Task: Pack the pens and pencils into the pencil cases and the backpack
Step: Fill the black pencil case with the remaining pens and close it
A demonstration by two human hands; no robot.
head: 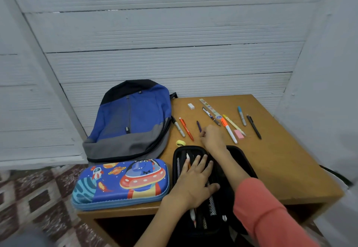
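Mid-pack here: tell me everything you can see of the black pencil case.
The black pencil case looks like fabric. It lies open at the table's near edge, its near end overhanging. Inside are mesh pockets and a white pencil. The left hand rests flat on its contents, fingers spread; the right forearm crosses its far side. The blue pencil case sits on its left.

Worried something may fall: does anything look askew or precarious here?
Yes: the open black pencil case hangs well over the front edge of the table, with the left hand flat on it. Nothing else stands out.
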